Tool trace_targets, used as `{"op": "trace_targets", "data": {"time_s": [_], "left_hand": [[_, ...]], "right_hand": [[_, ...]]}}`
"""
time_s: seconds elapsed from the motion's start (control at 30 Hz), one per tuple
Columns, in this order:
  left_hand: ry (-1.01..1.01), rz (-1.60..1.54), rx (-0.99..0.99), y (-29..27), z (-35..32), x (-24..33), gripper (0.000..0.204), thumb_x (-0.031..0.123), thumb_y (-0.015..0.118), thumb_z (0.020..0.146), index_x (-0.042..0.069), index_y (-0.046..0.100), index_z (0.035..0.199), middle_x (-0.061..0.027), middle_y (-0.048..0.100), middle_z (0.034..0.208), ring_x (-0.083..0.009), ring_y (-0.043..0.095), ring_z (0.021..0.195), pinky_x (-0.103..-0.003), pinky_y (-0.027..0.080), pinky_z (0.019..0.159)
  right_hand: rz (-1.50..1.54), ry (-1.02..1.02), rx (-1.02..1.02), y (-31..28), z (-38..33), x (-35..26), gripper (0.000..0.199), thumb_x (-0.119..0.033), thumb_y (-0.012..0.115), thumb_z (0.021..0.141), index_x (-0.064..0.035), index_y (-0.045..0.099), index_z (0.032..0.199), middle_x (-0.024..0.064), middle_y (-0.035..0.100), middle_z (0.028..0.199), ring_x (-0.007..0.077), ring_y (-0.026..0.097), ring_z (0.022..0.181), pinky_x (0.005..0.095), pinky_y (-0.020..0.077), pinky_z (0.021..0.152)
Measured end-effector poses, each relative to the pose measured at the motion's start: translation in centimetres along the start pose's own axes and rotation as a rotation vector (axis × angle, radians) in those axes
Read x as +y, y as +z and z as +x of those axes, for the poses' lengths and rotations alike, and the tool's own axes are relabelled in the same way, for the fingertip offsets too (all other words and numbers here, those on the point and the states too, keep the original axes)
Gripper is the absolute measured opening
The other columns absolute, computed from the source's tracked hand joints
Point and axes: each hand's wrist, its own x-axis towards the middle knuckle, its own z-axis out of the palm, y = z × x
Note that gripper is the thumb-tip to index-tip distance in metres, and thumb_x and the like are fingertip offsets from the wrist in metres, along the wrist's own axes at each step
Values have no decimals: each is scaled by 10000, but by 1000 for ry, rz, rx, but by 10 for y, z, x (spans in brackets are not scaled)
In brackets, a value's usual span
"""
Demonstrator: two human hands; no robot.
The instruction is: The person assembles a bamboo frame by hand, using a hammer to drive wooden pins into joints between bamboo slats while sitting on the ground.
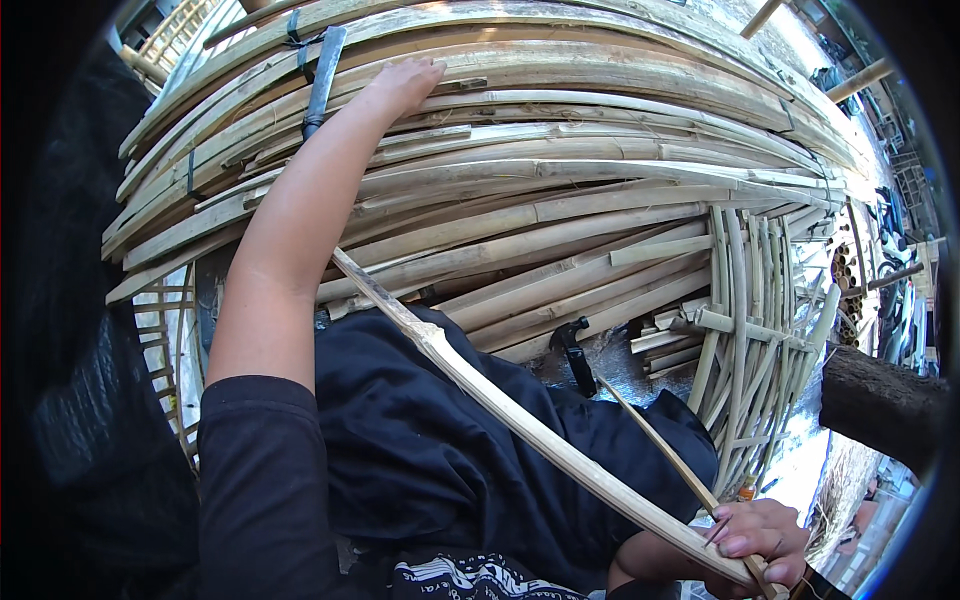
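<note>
My left hand reaches far across a large stack of split bamboo strips, its fingers curled down around a short strip on top; the fingertips are partly hidden. Just left of that hand, a knife with a broad metal blade and dark handle lies across the strips. At the lower right my right hand is closed around a long pale bamboo strip with a knobbly node. It also grips a thinner strip. The long strip slants over my dark-clothed lap, its far end near my left forearm.
A black hammer stands beyond my lap, beside the stack. To the right leans a slatted bamboo frame, with short cut pieces beside it. A thick dark log juts in from the right edge. Dark plastic-like sheeting hangs at left.
</note>
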Motion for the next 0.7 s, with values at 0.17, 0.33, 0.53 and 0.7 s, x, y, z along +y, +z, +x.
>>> {"op": "trace_targets", "data": {"time_s": [0.17,0.33,0.53,0.7], "left_hand": [[-129,-116,6,-6,9,-3,325,64,628,895,81,514,1199,-174,589,1218,-374,569,1171,-554,454,956],[-93,-46,-11,-10,9,-3,232,45,583,915,73,566,1146,-186,613,1184,-362,591,1156,-572,450,931],[-170,15,139,-31,21,8,209,2,524,915,56,559,1114,-187,661,1075,-387,624,1083,-570,457,902],[-127,-133,306,-55,51,-7,154,73,547,944,33,543,1093,-224,664,1052,-425,615,1043,-498,494,864]], "right_hand": [[-21,6,59,4,2,1,273,-149,528,996,12,509,1216,284,666,772,356,707,624,490,606,527],[-48,33,44,-1,0,1,279,-186,599,958,-33,533,1181,236,689,786,316,714,627,446,612,547],[-115,75,86,-10,-17,-2,378,-233,750,867,-88,548,1153,170,711,797,248,717,599,398,620,591],[-74,88,63,-7,-9,0,377,-208,737,877,-79,545,1174,189,714,812,277,729,633,424,622,610]]}}
